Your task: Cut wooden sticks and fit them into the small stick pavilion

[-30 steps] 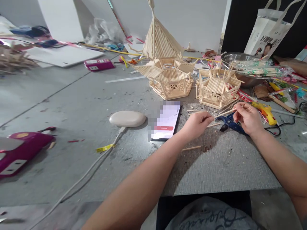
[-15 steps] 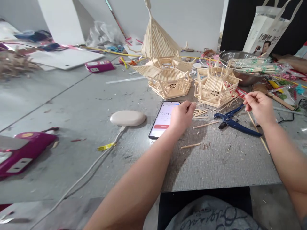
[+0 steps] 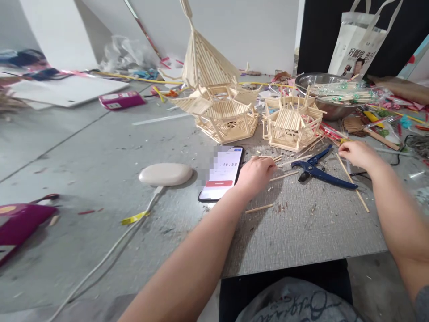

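Note:
My left hand (image 3: 256,174) rests low over the table, fingers curled together beside several short wooden sticks (image 3: 283,176); what its fingertips hold, if anything, is hidden. To the right, my right hand (image 3: 358,155) is closed in a pinch by a small yellow item, and I cannot make out what lies in its fingers. A longer wooden stick (image 3: 362,200) slants down below it. Between the hands lie blue-handled cutters (image 3: 330,178). Behind them stands a small hexagonal stick model (image 3: 291,127), with a larger stick pavilion (image 3: 228,120) to its left.
A phone (image 3: 223,172) showing a running timer lies left of my left hand. Farther left are a pale oval device (image 3: 166,173) with a cable and a purple power strip (image 3: 23,228). A metal bowl (image 3: 338,109) holding wrapped sticks and a printed bag (image 3: 357,44) stand behind.
My left hand has moved down and slightly right relative to the phone, closer to the short sticks. My right hand has lowered a little, still pinched. The camera view has shifted right.

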